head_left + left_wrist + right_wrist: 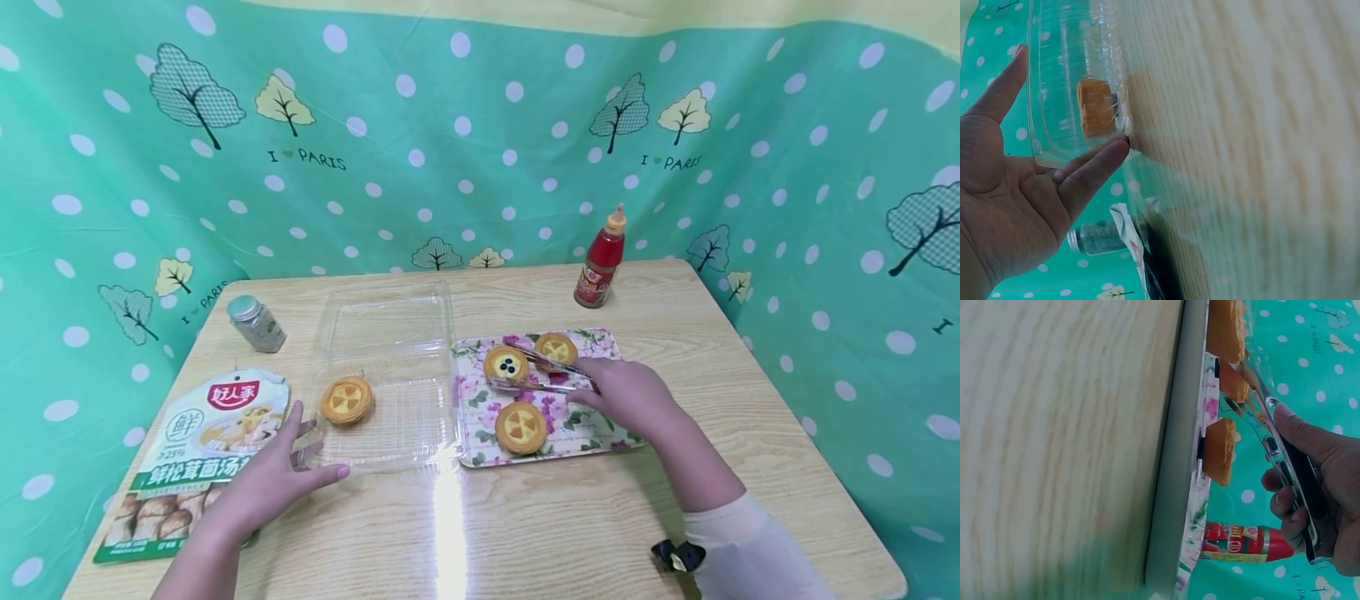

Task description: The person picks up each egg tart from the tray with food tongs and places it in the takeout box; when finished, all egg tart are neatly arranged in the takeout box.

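My right hand (628, 398) grips metal tongs (1294, 465), whose arms lie on either side of the tart with dark berries (506, 365) on the floral tray (585, 440). Two more tarts sit there, one (521, 427) near the front edge and one (556, 350) behind the tongs. My left hand (273, 475) has its fingers spread at the front left corner of the clear plastic container (408, 417), fingertips at its wall in the left wrist view. One tart (347, 400) lies in the container's left side, and the container's lid (390, 321) is folded back.
A soup packet (217, 425) lies at the left, partly under my left forearm in the head view. A small jar (257, 323) with a pale lid stands behind it. The red sauce bottle (600, 265) stands behind the tray. A polka-dot curtain (465, 150) surrounds the table.
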Action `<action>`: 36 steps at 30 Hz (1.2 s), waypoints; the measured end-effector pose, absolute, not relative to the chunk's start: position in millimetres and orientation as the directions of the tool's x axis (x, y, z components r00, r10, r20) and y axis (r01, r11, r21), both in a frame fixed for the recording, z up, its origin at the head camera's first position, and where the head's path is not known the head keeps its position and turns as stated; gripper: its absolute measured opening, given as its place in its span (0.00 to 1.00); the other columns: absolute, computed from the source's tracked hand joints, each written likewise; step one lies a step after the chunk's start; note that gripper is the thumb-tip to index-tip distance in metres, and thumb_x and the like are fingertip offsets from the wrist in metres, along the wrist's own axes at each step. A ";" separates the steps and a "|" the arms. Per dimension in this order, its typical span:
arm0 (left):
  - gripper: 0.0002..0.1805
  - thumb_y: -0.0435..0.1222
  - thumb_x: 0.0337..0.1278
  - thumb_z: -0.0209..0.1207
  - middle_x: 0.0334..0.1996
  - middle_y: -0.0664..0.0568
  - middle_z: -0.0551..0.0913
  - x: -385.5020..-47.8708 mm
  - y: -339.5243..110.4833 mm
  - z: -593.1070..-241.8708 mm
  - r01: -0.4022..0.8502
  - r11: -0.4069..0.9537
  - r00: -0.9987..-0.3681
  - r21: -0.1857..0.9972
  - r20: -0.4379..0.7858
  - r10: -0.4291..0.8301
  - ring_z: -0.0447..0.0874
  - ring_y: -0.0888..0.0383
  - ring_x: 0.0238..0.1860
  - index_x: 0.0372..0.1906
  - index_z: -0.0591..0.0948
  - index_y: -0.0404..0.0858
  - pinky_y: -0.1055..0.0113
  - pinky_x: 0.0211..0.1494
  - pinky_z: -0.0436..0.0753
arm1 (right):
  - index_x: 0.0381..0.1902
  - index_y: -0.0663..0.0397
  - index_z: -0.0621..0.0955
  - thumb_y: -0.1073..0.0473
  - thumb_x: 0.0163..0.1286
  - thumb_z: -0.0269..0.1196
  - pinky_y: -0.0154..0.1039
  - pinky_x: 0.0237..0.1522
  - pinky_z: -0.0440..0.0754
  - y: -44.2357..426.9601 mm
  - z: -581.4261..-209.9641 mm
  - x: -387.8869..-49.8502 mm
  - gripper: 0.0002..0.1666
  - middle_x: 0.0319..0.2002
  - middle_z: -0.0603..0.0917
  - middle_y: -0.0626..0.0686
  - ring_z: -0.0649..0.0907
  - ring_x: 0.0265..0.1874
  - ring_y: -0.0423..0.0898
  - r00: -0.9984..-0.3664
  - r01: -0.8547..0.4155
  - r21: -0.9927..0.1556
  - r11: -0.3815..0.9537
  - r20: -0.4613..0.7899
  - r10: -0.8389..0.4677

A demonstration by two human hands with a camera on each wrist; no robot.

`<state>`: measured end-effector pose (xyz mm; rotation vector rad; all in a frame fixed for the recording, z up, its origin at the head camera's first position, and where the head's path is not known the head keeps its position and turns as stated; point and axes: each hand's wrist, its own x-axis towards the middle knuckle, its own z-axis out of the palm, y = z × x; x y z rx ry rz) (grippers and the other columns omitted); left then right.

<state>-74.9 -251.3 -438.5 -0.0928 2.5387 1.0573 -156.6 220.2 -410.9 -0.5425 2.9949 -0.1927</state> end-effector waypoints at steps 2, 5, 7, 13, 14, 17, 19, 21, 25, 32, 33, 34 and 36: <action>0.72 0.63 0.47 0.67 0.77 0.33 0.47 -74.6 -251.3 -438.4 -0.206 0.713 -0.922 0.670 -0.377 0.087 0.64 0.35 0.70 0.76 0.24 0.44 0.37 0.71 0.61 | 0.65 0.52 0.76 0.37 0.67 0.62 0.57 0.55 0.81 219.5 -409.2 -157.2 0.35 0.59 0.82 0.56 0.82 0.57 0.56 -0.932 -0.346 -0.136 0.928 -0.064 -0.356; 0.72 0.63 0.47 0.67 0.77 0.33 0.47 -73.9 -251.2 -438.2 -0.206 0.716 -0.921 0.667 -0.380 0.089 0.64 0.35 0.70 0.76 0.24 0.43 0.37 0.71 0.61 | 0.65 0.51 0.76 0.37 0.67 0.62 0.58 0.56 0.81 218.0 -405.0 -157.7 0.36 0.60 0.82 0.56 0.82 0.58 0.57 -0.935 -0.338 -0.146 0.930 -0.063 -0.350; 0.72 0.62 0.48 0.67 0.77 0.32 0.47 -73.8 -251.2 -437.7 -0.205 0.716 -0.920 0.667 -0.381 0.092 0.64 0.35 0.69 0.76 0.24 0.42 0.37 0.71 0.62 | 0.66 0.51 0.75 0.37 0.67 0.62 0.58 0.57 0.80 216.8 -401.4 -157.6 0.37 0.60 0.82 0.57 0.81 0.58 0.57 -0.936 -0.334 -0.152 0.930 -0.063 -0.346; 0.72 0.63 0.48 0.66 0.76 0.32 0.47 -74.3 -250.7 -436.2 -0.210 0.716 -0.918 0.665 -0.387 0.090 0.64 0.35 0.69 0.76 0.25 0.41 0.36 0.71 0.61 | 0.64 0.51 0.77 0.35 0.67 0.60 0.57 0.55 0.82 212.6 -391.2 -157.0 0.36 0.58 0.83 0.56 0.83 0.55 0.56 -0.927 -0.364 -0.145 0.920 -0.039 -0.373; 0.72 0.63 0.48 0.66 0.77 0.32 0.47 -74.5 -250.7 -436.2 -0.212 0.716 -0.917 0.665 -0.388 0.088 0.64 0.35 0.69 0.76 0.25 0.41 0.36 0.71 0.60 | 0.64 0.50 0.77 0.35 0.67 0.60 0.56 0.54 0.83 211.6 -389.9 -157.0 0.35 0.57 0.84 0.56 0.84 0.54 0.55 -0.925 -0.370 -0.139 0.918 -0.033 -0.378; 0.72 0.64 0.47 0.66 0.77 0.32 0.47 -75.4 -250.6 -436.5 -0.214 0.721 -0.918 0.660 -0.388 0.083 0.64 0.34 0.69 0.76 0.25 0.41 0.35 0.71 0.59 | 0.62 0.48 0.78 0.35 0.67 0.61 0.52 0.44 0.85 208.0 -386.6 -157.3 0.33 0.45 0.87 0.53 0.86 0.42 0.51 -0.919 -0.388 -0.140 0.911 -0.018 -0.394; 0.72 0.64 0.47 0.66 0.77 0.32 0.47 -75.6 -250.5 -436.5 -0.214 0.722 -0.919 0.659 -0.386 0.080 0.64 0.34 0.69 0.76 0.25 0.41 0.35 0.71 0.59 | 0.63 0.47 0.78 0.35 0.67 0.61 0.51 0.43 0.85 205.2 -384.4 -157.2 0.34 0.46 0.87 0.52 0.86 0.42 0.50 -0.917 -0.393 -0.154 0.906 -0.009 -0.399; 0.72 0.64 0.47 0.66 0.77 0.32 0.48 -75.4 -250.5 -436.8 -0.212 0.720 -0.919 0.661 -0.386 0.083 0.64 0.34 0.69 0.76 0.25 0.41 0.35 0.71 0.59 | 0.63 0.47 0.78 0.35 0.66 0.61 0.52 0.43 0.85 202.4 -382.8 -157.7 0.34 0.47 0.87 0.52 0.86 0.43 0.50 -0.911 -0.407 -0.170 0.897 0.001 -0.413; 0.72 0.63 0.47 0.66 0.77 0.33 0.48 -74.8 -250.9 -437.3 -0.214 0.713 -0.919 0.668 -0.386 0.086 0.64 0.35 0.69 0.76 0.25 0.42 0.36 0.71 0.59 | 0.63 0.46 0.78 0.35 0.66 0.61 0.53 0.47 0.85 194.6 -378.2 -158.0 0.34 0.55 0.85 0.53 0.86 0.49 0.51 -0.897 -0.440 -0.172 0.881 0.035 -0.441; 0.72 0.63 0.47 0.67 0.76 0.32 0.48 -73.8 -251.5 -437.1 -0.213 0.702 -0.917 0.679 -0.386 0.095 0.65 0.36 0.69 0.76 0.25 0.41 0.38 0.71 0.61 | 0.62 0.45 0.78 0.36 0.67 0.62 0.46 0.40 0.86 178.4 -371.0 -157.6 0.32 0.44 0.87 0.48 0.84 0.33 0.41 -0.871 -0.491 -0.160 0.857 0.073 -0.485; 0.72 0.63 0.47 0.67 0.76 0.32 0.48 -73.8 -251.4 -437.0 -0.213 0.704 -0.917 0.678 -0.386 0.095 0.65 0.36 0.69 0.76 0.25 0.41 0.38 0.71 0.61 | 0.62 0.46 0.78 0.36 0.67 0.62 0.47 0.40 0.86 176.2 -370.4 -157.5 0.32 0.45 0.87 0.48 0.85 0.34 0.42 -0.868 -0.496 -0.161 0.853 0.071 -0.491; 0.72 0.63 0.48 0.66 0.76 0.32 0.48 -73.7 -251.2 -437.1 -0.210 0.705 -0.917 0.677 -0.387 0.098 0.65 0.36 0.69 0.76 0.24 0.41 0.37 0.71 0.61 | 0.62 0.47 0.78 0.36 0.67 0.61 0.47 0.41 0.86 173.9 -370.0 -157.4 0.32 0.47 0.87 0.48 0.85 0.35 0.43 -0.865 -0.502 -0.161 0.850 0.066 -0.498; 0.72 0.63 0.47 0.66 0.76 0.32 0.48 -74.0 -251.1 -436.6 -0.213 0.709 -0.917 0.672 -0.387 0.092 0.64 0.36 0.69 0.76 0.24 0.42 0.36 0.71 0.60 | 0.62 0.48 0.78 0.36 0.67 0.61 0.47 0.41 0.87 169.3 -369.6 -157.5 0.33 0.50 0.86 0.49 0.87 0.39 0.45 -0.856 -0.516 -0.154 0.843 0.060 -0.513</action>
